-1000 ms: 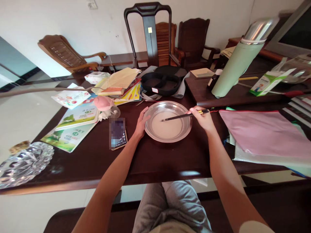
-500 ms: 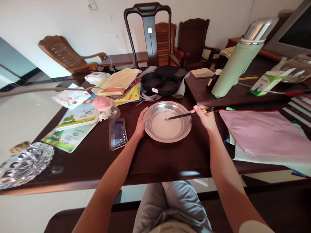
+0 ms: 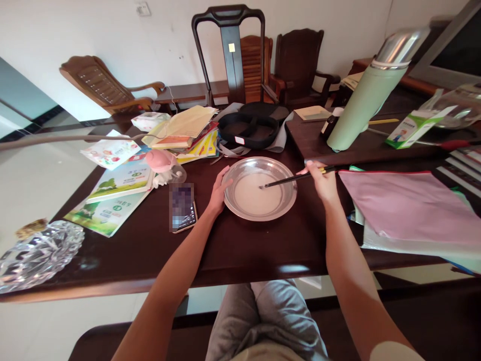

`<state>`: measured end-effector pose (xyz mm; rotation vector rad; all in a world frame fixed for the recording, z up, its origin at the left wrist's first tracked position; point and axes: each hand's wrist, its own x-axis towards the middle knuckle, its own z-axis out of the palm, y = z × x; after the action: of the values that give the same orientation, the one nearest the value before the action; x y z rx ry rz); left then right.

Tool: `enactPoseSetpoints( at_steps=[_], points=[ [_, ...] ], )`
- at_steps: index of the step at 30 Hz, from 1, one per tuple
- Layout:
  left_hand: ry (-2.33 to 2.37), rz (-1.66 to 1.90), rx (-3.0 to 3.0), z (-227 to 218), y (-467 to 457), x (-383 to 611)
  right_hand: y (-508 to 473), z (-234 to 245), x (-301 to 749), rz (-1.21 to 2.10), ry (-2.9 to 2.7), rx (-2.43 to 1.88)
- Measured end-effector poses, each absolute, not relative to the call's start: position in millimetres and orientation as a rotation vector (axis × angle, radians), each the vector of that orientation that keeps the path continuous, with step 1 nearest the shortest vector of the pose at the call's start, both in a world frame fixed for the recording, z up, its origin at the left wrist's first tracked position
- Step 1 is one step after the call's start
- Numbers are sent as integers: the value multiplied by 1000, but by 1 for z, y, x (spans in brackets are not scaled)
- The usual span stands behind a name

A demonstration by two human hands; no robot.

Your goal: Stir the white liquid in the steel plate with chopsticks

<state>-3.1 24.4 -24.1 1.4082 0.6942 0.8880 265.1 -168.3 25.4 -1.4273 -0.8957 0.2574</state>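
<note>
A round steel dish [image 3: 289, 198] with white liquid in it sits on the dark wooden table [image 3: 240, 250] in front of me. My left hand [image 3: 218, 193] rests against the dish's left rim, fingers curled along it. My right hand [image 3: 323, 183] is closed on dark chopsticks [image 3: 289, 179] at the dish's right side. Their tips dip into the white liquid near the middle of the dish.
A phone [image 3: 182, 206] lies left of the dish, with a pink object [image 3: 161, 160], books [image 3: 120, 188] and a glass ashtray [image 3: 37, 253] further left. A black tray [image 3: 250, 130] and green thermos [image 3: 370, 90] stand behind. Pink folders [image 3: 409, 205] lie on the right.
My right hand has moved a little to the right and back, drawing the chopstick tips rightward through the liquid. The left hand has stayed on the rim.
</note>
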Motion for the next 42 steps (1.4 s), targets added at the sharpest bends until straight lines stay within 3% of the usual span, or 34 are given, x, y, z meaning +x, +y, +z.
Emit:
enactPoseSetpoints(
  at_steps=[8,14,22,27,35,42],
  points=[
    [698,892,1368,-23,23,-1,-163,28,251,461,-1089,-1391],
    [684,886,1398,-23,24,-2,-169,23,267,250,-898,-1415],
    [681,875,1399,-27,26,-2,-163,28,252,430,-1081,-1402],
    [694,883,1369,-23,23,-1,-169,25,264,267,-923,-1417],
    [677,881,1414,-27,26,-2,-163,27,252,423,-1079,-1395],
    [685,892,1385,-25,24,-2,-170,23,268,249,-880,-1416]
  ],
)
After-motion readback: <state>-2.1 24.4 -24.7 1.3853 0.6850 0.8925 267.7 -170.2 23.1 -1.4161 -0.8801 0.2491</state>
